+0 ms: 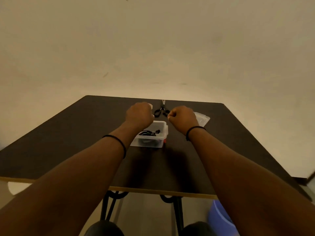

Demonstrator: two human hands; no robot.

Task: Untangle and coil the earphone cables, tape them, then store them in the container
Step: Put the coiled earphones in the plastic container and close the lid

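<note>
Cables [150,132] lay in the box [162,129]; I saw my left hand [139,114] and right hand [183,117] fisted beyond it, contents unclear, scissors [161,110] between.

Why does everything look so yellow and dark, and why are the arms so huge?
Head view: dim, warm light tints the wall yellowish and leaves the table nearly black; the wide-angle lens stretches the forearms near the camera, so the left hand and right hand look small; the container and scissors look soft and slightly blurred.

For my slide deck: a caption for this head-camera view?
Both fists, left hand and right hand, raised over a clear container holding black earphone cables.
</note>
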